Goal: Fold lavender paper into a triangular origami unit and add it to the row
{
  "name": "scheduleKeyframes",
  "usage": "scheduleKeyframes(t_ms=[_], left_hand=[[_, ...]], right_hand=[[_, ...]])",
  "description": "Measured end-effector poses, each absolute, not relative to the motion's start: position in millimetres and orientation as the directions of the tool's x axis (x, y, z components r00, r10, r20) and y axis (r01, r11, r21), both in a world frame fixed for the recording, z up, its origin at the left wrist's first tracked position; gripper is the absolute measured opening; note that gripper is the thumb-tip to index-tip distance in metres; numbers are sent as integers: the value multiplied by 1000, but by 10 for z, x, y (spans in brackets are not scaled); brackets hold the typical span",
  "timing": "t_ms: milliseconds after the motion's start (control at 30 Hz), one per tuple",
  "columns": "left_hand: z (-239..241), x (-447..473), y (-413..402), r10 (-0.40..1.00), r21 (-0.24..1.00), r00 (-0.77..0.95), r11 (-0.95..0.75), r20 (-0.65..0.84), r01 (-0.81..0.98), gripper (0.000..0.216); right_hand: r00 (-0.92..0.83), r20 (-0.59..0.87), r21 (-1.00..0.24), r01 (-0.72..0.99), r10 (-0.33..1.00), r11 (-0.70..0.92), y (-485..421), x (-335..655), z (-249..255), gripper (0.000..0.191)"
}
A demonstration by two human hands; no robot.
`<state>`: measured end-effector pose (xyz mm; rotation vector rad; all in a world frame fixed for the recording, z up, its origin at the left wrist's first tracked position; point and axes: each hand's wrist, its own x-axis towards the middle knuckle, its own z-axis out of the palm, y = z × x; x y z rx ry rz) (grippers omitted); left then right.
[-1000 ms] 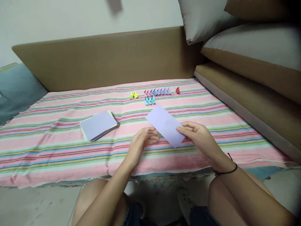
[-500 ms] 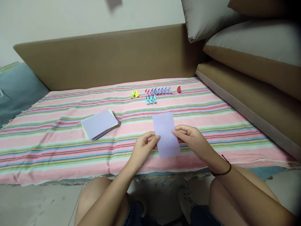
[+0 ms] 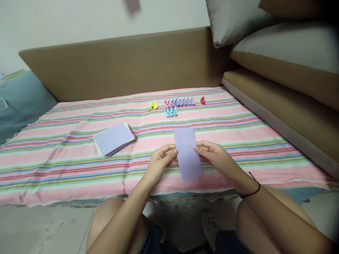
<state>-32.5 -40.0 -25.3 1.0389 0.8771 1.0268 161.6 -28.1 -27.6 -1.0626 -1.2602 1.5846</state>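
A lavender sheet of paper (image 3: 188,155) is held upright between my two hands, above the striped cloth. My left hand (image 3: 162,160) has its thumb at the sheet's left edge, with the fingers curled and partly behind it. From the other side, my right hand (image 3: 212,152) pinches the right edge between thumb and fingers. The sheet looks flat, its lower end slightly blurred. Left of my hands lies a stack of coloured paper (image 3: 113,139), a lavender sheet on top. Beyond the sheet stand small folded paper pieces: several purple ones (image 3: 183,102) beside pink ones (image 3: 168,103).
Near the pink pieces sit blue folded pieces (image 3: 171,112), yellow ones (image 3: 153,106) and a red one (image 3: 202,100). The striped cloth (image 3: 66,148) covers the seat. A brown backrest (image 3: 127,67) rises behind, stacked cushions (image 3: 286,53) at right, a blue-grey cushion (image 3: 23,98) at left.
The sheet has turned slightly and looks narrower, its lower end a little nearer me. My left hand has shifted slightly up along its edge; the right hand has barely moved.
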Motion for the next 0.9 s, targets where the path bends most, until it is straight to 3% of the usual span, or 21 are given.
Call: scheduleKeyframes(t_ms=[167,333,400,500,600,800,900], left_hand=[[-272,-328,-396,940,921,322,222,-115,-319,32],[-254,-316,-408,941,906,274,282,-197,-317,24],[-264,-307,-403,957,915,201,266,-211,-303,22],[-303,-291,-385,977,936,69,213,-201,-279,21],[-332,-274,-378,985,957,-30,157,-169,-243,24],[-301,-261,-399,988,935,-47,121,-145,-333,39],[-314,-249,-406,986,929,3,159,-167,-334,39]], right_hand=[[-346,-136,-955,-202,928,-215,-314,1588,-268,27],[-342,-137,-969,-146,930,-197,-345,1542,-283,33],[-228,-80,-992,-80,970,-101,-349,1521,-315,38],[9,161,-979,131,987,159,-370,1488,-354,41],[-16,300,-917,272,954,292,-413,1453,-360,30],[-280,84,-996,9,956,90,-470,1355,-352,55],[-399,52,-988,-151,915,-10,-495,1297,-331,66]])
